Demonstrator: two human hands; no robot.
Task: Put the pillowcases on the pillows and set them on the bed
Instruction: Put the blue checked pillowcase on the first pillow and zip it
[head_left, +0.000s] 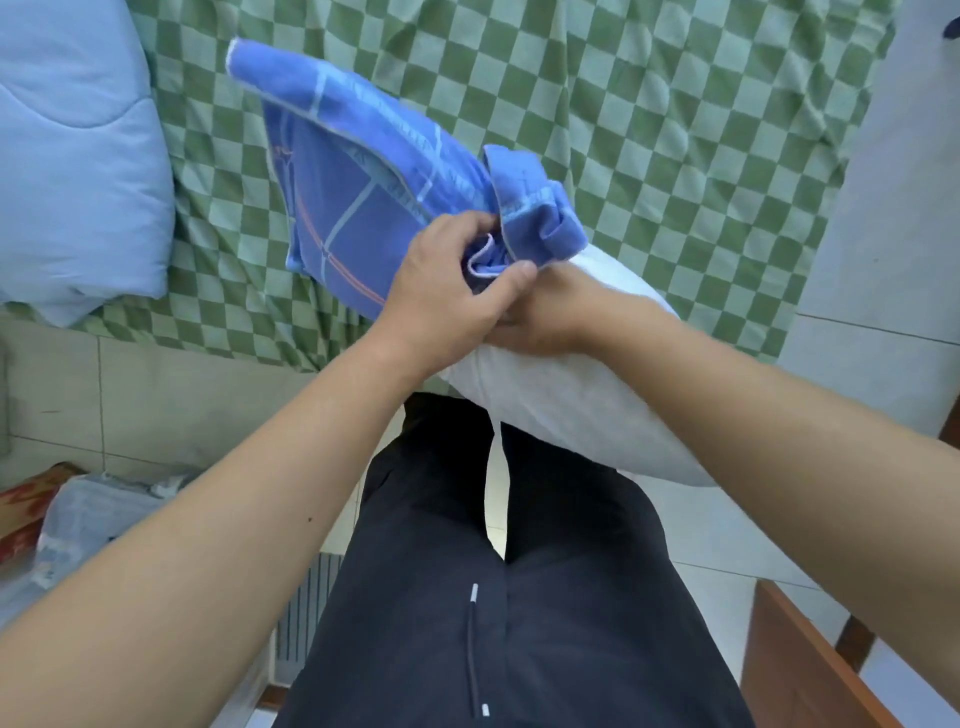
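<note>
While the left hand (447, 283) pinches the bunched hem of the blue pillowcase (363, 197) and the right hand (540, 317), fingers hidden, steadies the white pillow (571, 405) against the thighs above the checked bed (675, 130), both look soft and light; best gripped at the opening's corners.

A bare white pillow (561, 410) slants over the edge of the green-checked bed (649, 130). Its far end sits inside a bunched blue pillowcase (363, 192) with pale and orange lines, whose loose part lifts above the bed.
</note>
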